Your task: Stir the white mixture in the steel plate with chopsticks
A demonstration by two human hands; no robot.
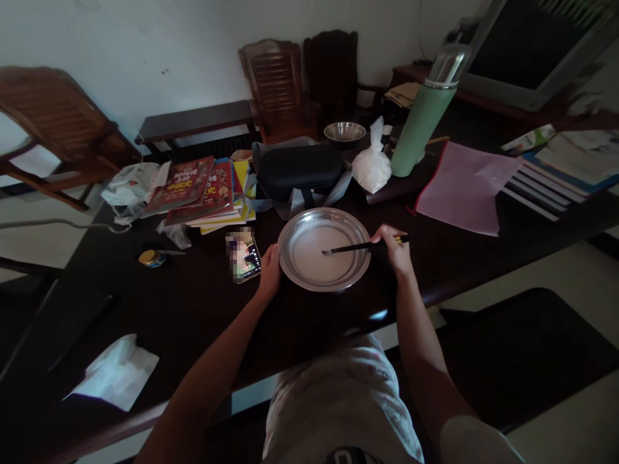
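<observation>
A shallow round metal basin (285, 265) stands on the dark table before me, with a whitish, smooth mass (316, 258) across its bottom. My left hand (271, 274) grips its left rim, the thumb at the edge and the fingers partly hidden. In my right hand (393, 247), by the right rim, is a pair of black chopsticks (351, 247) with gold-marked ends. Their tips point left over the middle of the basin; I cannot tell how deep they sit. A lit phone (249, 254) lies just left of my left hand.
Behind the basin are a black case (300, 169), a tied plastic bag of white powder (372, 169) and a tall green thermos (423, 125). Books (193, 187) and a small jar (151, 258) lie left, a pink mesh pouch (467, 187) right. Crumpled tissue (118, 372) rests near the front left.
</observation>
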